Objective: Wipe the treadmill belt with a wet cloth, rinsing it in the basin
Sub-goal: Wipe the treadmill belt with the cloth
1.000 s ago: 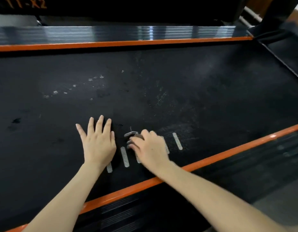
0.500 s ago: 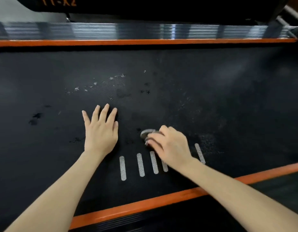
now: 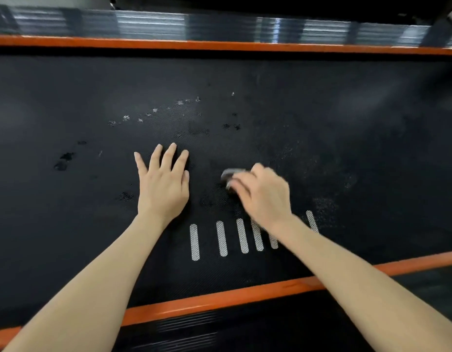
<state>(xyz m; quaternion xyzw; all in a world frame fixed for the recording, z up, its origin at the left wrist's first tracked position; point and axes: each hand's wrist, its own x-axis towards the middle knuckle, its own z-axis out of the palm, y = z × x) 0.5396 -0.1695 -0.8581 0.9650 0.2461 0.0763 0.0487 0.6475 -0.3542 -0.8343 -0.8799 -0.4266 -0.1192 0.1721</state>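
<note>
Right hand (image 3: 264, 196), fingers curled over a small grey cloth (image 3: 231, 174), bears it down on the treadmill belt (image 3: 346, 148) just beyond a row of white stripes (image 3: 222, 238). Only a wad of the cloth shows past the fingertips. The hand is blurred, so the grip cannot be read more closely than the curl of the fingers. Bunching the cloth small under the fingers probably concentrates pressure on one patch of the textured surface.

Left hand (image 3: 164, 184) lies flat on the belt beside it, fingers straight and slightly spread, holding nothing. Set apart from the cloth, it appears to serve as a brace for the person leaning in over the near orange rail (image 3: 219, 298), and perhaps to stop the belt sliding under the rubbing.

Pale specks (image 3: 153, 110) lie in a scattered line further across the belt, and dark wet spots (image 3: 65, 158) lie well to the left. Neither is touching the cloth, so much of the surface seems to await wiping. The far orange rail (image 3: 219, 45) bounds the belt on the opposite side.

No basin is in view, so the cloth would have to be carried out of this field for rinsing. By this judgement the step in hand is scrubbing, with the task only partly done
</note>
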